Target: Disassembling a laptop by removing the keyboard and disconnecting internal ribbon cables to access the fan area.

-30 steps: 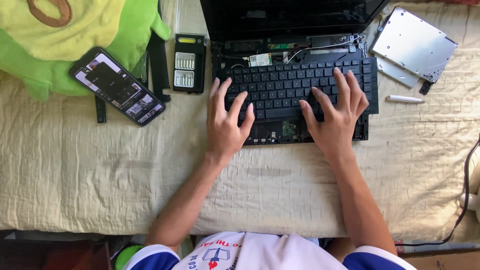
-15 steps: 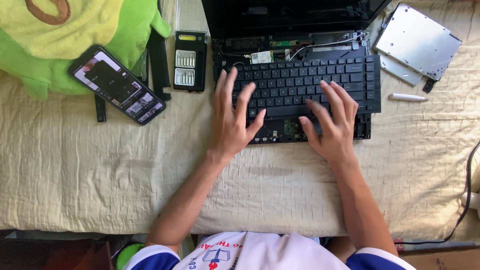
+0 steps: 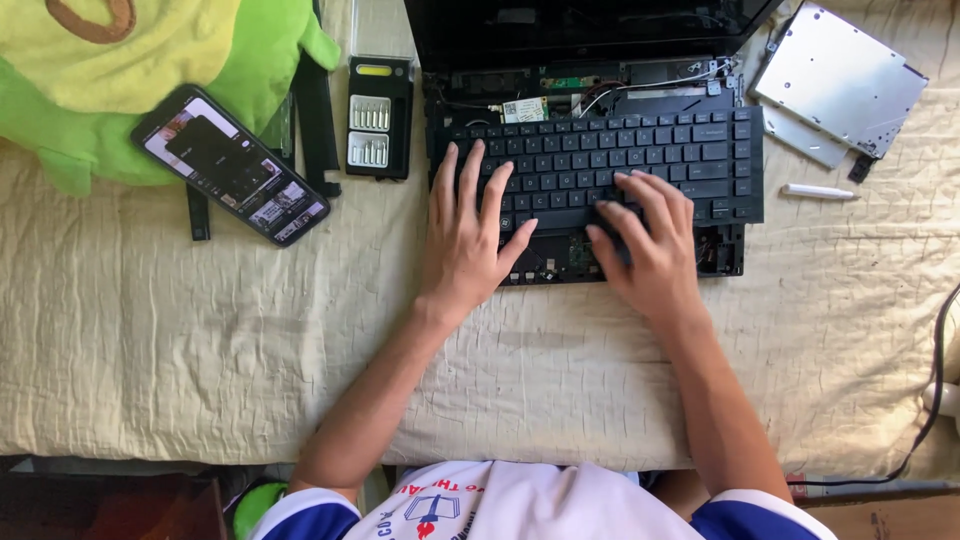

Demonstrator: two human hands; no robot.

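A black laptop with its top casing removed lies at the far middle of the bed. A loose black keyboard rests on its exposed base, with circuit boards and wires showing above and below it. My left hand lies flat on the keyboard's left part, fingers spread. My right hand rests on the keyboard's lower middle with fingers bent, fingertips pressing on the keys. Neither hand holds anything.
A phone with a lit screen lies at the left, partly on a green and yellow plush toy. A black screwdriver bit case stands open left of the laptop. A silver optical drive and a white pen-like tool lie at the right. A black cable runs along the right edge.
Both hands have shifted on the keyboard: the left moved up and flattened, the right slid left toward the middle and curled its fingers. The keyboard sits slightly further left on the base.
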